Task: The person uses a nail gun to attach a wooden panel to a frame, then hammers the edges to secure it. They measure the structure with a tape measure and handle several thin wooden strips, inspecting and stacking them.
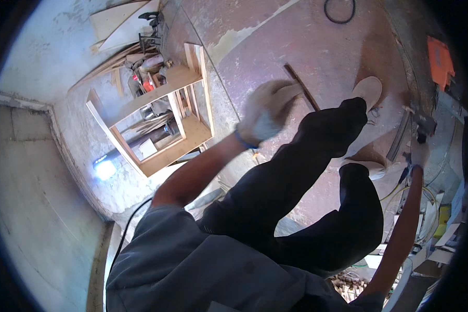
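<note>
My left hand (268,112), in a pale glove, hangs over the floor left of my knee and is smeared by motion. Close by its fingertips runs a thin dark strip (302,87); whether the two touch I cannot tell. Far to the right, my right hand (419,154), also pale-gloved, reaches down at the end of a stretched arm. It appears closed on a dark tool (426,125), whose kind is unclear. Beside that tool a dark bar (398,136) lies on the floor.
An open wooden frame (195,130) stands at left, with scrap wood (106,66) piled behind it. A bright lamp (104,169) shines near the wall. At right are an orange object (440,61), a looped yellow hose (432,200) and boxes. A black ring (340,21) lies at the top.
</note>
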`<control>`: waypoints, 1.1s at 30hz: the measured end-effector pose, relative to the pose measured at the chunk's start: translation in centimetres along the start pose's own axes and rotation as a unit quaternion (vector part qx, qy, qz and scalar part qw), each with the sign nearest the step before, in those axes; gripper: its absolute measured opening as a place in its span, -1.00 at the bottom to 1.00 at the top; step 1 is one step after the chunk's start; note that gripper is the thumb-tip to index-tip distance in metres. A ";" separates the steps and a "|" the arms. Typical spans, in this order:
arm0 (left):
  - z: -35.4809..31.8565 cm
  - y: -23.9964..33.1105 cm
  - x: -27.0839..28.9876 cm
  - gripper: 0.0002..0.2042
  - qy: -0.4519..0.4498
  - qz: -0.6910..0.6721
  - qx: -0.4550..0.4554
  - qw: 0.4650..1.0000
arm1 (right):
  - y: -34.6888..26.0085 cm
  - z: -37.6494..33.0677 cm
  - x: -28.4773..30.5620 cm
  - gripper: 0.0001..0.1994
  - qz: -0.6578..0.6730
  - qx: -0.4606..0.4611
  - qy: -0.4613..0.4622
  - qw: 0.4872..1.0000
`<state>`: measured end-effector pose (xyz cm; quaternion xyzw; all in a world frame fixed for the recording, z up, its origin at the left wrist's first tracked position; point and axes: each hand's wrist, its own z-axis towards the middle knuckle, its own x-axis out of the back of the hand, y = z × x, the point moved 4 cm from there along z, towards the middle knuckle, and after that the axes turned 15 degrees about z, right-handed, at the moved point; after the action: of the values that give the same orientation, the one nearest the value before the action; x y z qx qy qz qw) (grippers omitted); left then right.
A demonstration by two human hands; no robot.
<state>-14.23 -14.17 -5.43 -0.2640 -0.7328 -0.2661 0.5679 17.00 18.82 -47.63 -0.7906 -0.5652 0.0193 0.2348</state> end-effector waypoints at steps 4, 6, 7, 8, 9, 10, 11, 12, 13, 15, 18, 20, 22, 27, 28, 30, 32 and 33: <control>-24.3 -28.9 7.6 -0.65 -0.486 0.398 0.362 0.689 | 2.1 -7.0 4.4 -0.48 -0.111 -0.023 0.047 0.992; -34.2 -30.7 14.8 -0.58 -0.472 0.567 0.347 0.579 | 3.5 -10.1 7.4 -0.45 -0.164 0.050 0.093 0.981; -43.8 -35.9 17.8 -0.51 -0.373 0.514 0.333 0.696 | 4.6 -10.9 8.1 -0.42 -0.129 0.091 0.072 0.985; -37.7 -29.2 12.7 -0.50 -0.433 0.410 0.274 0.755 | 4.6 -13.7 10.2 -0.40 -0.146 0.098 0.098 0.979; -36.7 -27.8 11.6 -0.37 -0.481 0.254 0.366 0.755 | 5.7 -15.2 11.4 -0.39 -0.163 0.082 0.113 0.977; -36.8 -26.4 8.8 -0.36 -0.498 0.213 0.384 0.748 | 4.9 -17.3 12.1 -0.42 -0.151 0.072 0.125 0.978; -30.5 -21.2 7.3 -0.39 -0.440 0.163 0.356 0.808 | 5.9 -18.6 13.0 -0.45 -0.122 0.023 0.127 0.984; -29.4 -19.5 3.8 -0.42 -0.371 0.112 0.287 0.876 | 6.9 -19.0 14.4 -0.47 -0.096 -0.022 0.122 0.988; -25.2 -16.1 1.3 -0.46 -0.313 0.068 0.268 0.908 | 6.1 -20.3 15.8 -0.44 -0.141 -0.023 0.111 0.983; -15.7 -6.7 0.7 -0.54 -0.231 -0.031 0.224 0.947 | 0.7 -26.4 16.2 -0.38 -0.122 0.065 0.116 0.984; -5.2 6.8 2.8 -0.58 -0.212 -0.207 0.127 0.947 | -5.8 -35.2 16.9 -0.51 -0.124 0.074 0.186 0.972; -2.2 13.5 0.4 -0.48 -0.215 -0.287 0.016 0.933 | -4.1 -37.0 18.4 -0.52 0.053 0.155 0.211 0.964; -0.6 19.8 -0.1 -0.40 -0.285 -0.375 0.014 0.882 | -7.8 -41.1 17.9 -0.55 0.034 0.114 0.200 0.973; -1.7 29.6 3.6 -0.52 -0.429 -0.651 0.008 0.626 | -16.1 -48.8 13.6 -0.61 0.191 0.118 0.196 0.955; -1.9 30.4 5.9 -0.58 -0.437 -0.659 0.057 0.609 | -16.3 -49.2 12.8 -0.65 0.257 0.091 0.195 0.942; -2.1 29.6 7.4 -0.52 -0.503 -0.609 0.083 0.607 | -17.5 -50.8 11.8 -0.68 0.359 0.034 0.151 0.920; -2.5 28.1 6.5 -0.45 -0.483 -0.505 -0.027 0.715 | -17.2 -51.0 10.6 -0.69 0.429 0.037 0.160 0.888; -3.0 28.9 7.0 -0.48 -0.522 -0.517 -0.006 0.678 | -17.9 -52.0 11.9 -0.72 0.445 0.053 0.142 0.882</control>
<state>6.27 5.14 4.61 0.0579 -0.9285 -0.3405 -0.1366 20.82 15.85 8.47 -0.9396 -0.1122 0.0397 0.3209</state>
